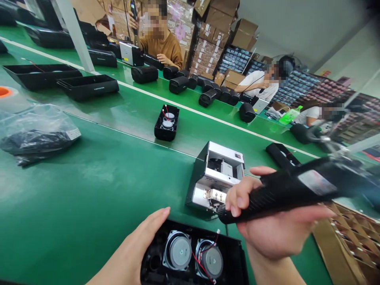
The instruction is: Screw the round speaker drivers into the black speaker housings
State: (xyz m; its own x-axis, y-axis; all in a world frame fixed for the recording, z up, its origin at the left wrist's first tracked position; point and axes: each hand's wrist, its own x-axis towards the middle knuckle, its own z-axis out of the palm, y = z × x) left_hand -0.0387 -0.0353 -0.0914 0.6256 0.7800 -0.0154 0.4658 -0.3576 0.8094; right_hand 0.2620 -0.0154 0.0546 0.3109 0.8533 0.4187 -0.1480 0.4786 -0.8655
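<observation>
Clutching electric screwdriver (pixel 276 194), right hand (pixel 267 225); left hand (pixel 133 247) on speaker housing (pixel 236 259).

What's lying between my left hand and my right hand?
In the head view, an open black speaker housing lies between your left hand and right hand, which grips a black speaker body; two round speakers sit inside the housing.

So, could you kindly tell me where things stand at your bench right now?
Left hand on open speaker case. Right hand gripping black power tool. Metal machine just beyond.
</observation>
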